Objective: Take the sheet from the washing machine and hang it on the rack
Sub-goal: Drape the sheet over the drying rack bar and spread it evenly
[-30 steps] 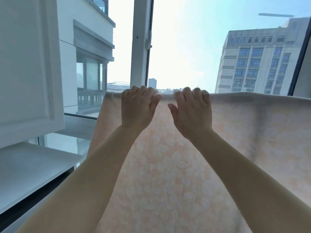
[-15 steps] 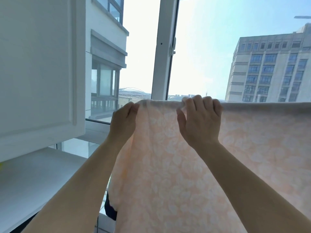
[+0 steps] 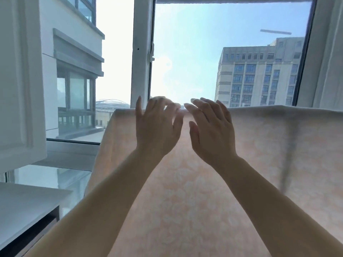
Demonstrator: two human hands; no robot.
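Head view, sole view. Item: sheet (image 3: 204, 191), pale peach with a faint floral print, draped over a horizontal support that the cloth hides; presumably the rack, not itself visible. Position: in front of the window (image 3: 222, 52), its folded top edge level across the frame, its left edge falling near the window sill (image 3: 70, 145). Long axis: along the top edge, left to right; the near panel hangs straight down toward the viewer. Left hand (image 3: 156, 127): fingers spread and loosely bent, holding nothing, at the top edge. Right hand (image 3: 211, 130): likewise spread, gripping nothing; whether the fingertips touch the cloth cannot be told. Step, as judged: final arranging of the hung sheet. Next move probably calls for smoothing outward along the top edge, evening the drop.
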